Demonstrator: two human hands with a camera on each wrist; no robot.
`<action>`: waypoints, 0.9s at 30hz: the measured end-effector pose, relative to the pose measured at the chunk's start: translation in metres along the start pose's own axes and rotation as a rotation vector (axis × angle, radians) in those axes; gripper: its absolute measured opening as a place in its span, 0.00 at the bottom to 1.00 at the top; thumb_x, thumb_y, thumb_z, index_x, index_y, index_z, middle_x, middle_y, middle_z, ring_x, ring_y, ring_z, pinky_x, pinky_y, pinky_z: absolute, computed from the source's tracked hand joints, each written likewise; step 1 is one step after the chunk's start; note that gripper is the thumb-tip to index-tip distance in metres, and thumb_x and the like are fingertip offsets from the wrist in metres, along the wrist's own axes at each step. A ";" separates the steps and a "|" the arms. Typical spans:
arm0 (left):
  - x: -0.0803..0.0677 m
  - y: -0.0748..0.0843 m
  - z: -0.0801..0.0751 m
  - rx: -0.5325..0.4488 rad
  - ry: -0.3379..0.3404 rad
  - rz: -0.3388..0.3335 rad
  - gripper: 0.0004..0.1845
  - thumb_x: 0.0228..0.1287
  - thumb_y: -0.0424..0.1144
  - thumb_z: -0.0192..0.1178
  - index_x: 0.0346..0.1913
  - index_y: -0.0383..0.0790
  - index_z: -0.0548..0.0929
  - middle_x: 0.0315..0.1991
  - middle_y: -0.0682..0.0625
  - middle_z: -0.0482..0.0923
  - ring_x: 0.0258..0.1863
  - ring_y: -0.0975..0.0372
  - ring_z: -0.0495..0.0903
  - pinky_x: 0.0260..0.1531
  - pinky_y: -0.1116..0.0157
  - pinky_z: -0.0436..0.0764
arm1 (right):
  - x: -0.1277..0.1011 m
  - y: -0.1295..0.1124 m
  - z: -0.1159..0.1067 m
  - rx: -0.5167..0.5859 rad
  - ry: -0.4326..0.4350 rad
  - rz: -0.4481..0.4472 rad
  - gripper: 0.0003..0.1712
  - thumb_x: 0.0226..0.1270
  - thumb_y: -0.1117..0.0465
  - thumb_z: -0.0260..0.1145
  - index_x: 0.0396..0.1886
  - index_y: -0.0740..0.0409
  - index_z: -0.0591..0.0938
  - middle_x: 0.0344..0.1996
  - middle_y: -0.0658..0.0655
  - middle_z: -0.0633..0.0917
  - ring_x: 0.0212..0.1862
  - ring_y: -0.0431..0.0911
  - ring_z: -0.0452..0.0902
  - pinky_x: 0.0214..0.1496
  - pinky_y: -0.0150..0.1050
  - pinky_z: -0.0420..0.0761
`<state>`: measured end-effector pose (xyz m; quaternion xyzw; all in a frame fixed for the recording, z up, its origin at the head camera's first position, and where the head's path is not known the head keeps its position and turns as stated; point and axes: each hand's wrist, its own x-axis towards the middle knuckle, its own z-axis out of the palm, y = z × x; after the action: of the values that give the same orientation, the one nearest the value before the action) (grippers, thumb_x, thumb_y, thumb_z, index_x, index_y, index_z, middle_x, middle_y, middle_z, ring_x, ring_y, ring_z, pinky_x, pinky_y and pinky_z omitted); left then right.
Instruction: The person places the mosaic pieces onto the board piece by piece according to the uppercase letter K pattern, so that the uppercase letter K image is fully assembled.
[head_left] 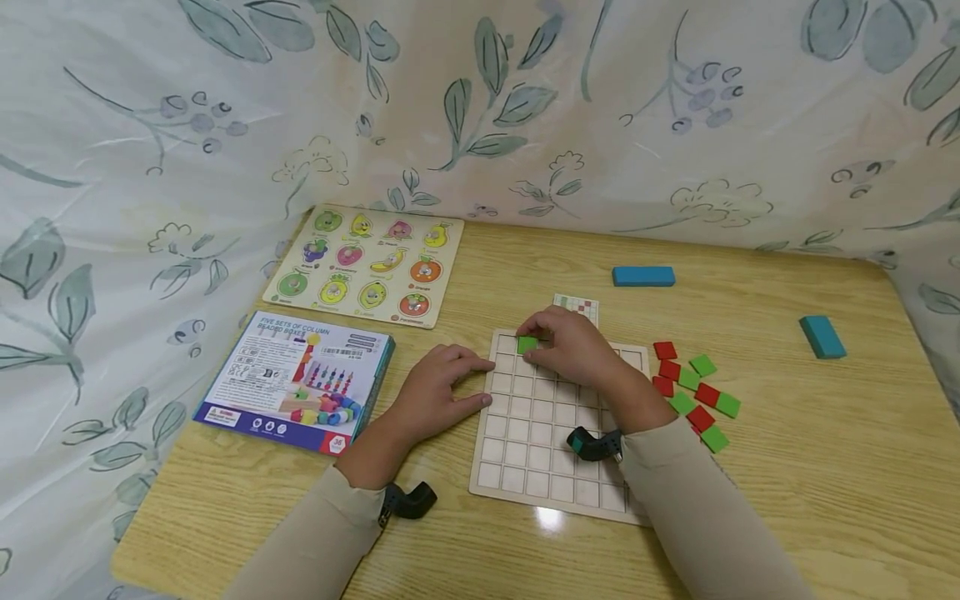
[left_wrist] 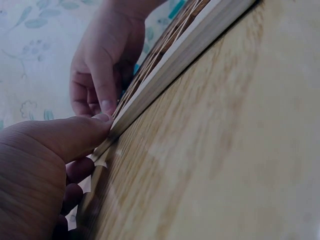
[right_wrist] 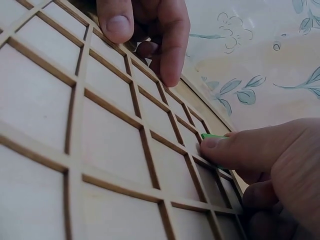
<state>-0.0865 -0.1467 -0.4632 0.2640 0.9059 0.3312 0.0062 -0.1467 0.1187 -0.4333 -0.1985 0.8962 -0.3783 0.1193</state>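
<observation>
The right hand (head_left: 573, 342) is pinching a green tile (head_left: 527, 344) over a top-row cell of the wooden grid board (head_left: 525, 450), while the left hand (head_left: 438, 392), fingers relaxed, is bracing the board's edge on the surface (head_left: 787, 500) so it doesn't slide.

The head view looks forward and down over the whole wooden table (head_left: 810, 467). The left wrist view skims low along the tabletop, close to the grid board (left_wrist: 200, 40) edge. The right wrist view sits close above that board's cells.
</observation>
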 end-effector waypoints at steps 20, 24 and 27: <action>0.000 -0.001 0.000 -0.004 -0.001 0.005 0.23 0.66 0.46 0.77 0.63 0.47 0.89 0.56 0.52 0.83 0.55 0.56 0.78 0.57 0.52 0.79 | -0.003 0.003 0.004 0.000 0.027 0.030 0.16 0.67 0.60 0.79 0.54 0.52 0.90 0.53 0.52 0.86 0.55 0.51 0.80 0.60 0.52 0.79; 0.000 0.000 0.000 0.001 -0.004 0.002 0.23 0.66 0.46 0.77 0.63 0.47 0.89 0.56 0.52 0.83 0.55 0.56 0.78 0.57 0.52 0.79 | -0.003 0.003 0.003 -0.004 0.024 0.029 0.17 0.67 0.60 0.79 0.54 0.52 0.90 0.53 0.52 0.86 0.55 0.51 0.80 0.60 0.52 0.79; 0.001 0.002 -0.001 0.001 -0.004 0.001 0.24 0.65 0.46 0.77 0.63 0.47 0.89 0.56 0.52 0.83 0.55 0.56 0.78 0.57 0.52 0.79 | -0.004 0.003 0.002 -0.002 0.022 0.031 0.17 0.67 0.60 0.79 0.55 0.52 0.90 0.53 0.52 0.86 0.55 0.51 0.80 0.61 0.52 0.79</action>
<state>-0.0864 -0.1457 -0.4613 0.2650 0.9060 0.3300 0.0077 -0.1436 0.1208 -0.4364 -0.1806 0.9008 -0.3778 0.1149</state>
